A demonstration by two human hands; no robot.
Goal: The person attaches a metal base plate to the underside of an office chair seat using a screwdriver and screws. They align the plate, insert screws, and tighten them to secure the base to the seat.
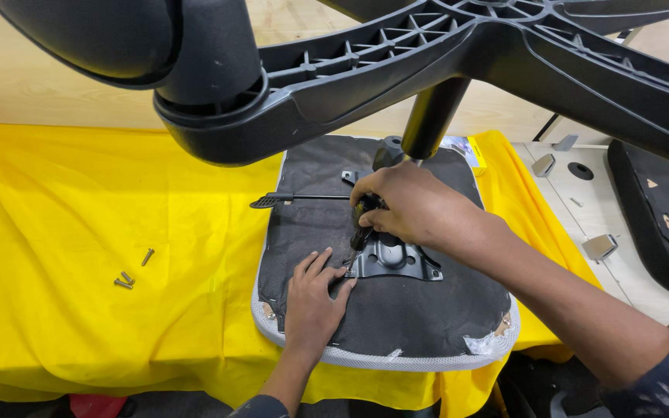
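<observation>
Upturned chair seat (396,325), black underside with grey mesh rim, lying on the yellow cloth (79,201) covering the tabletop, toward its right end. Right hand (416,209) closing around a dark tool at the black metal mounting plate (396,259) in the seat's middle. Left hand (313,298) pressing flat, fingers spread, beside the plate. Three loose screws (129,275) lying well left. Chair base (427,54) hanging overhead.

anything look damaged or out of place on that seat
Yes: the seat cushion's near right corner looks torn, with crumpled clear tape over frayed fabric. Three loose screws lie apart on the yellow cloth.
</observation>
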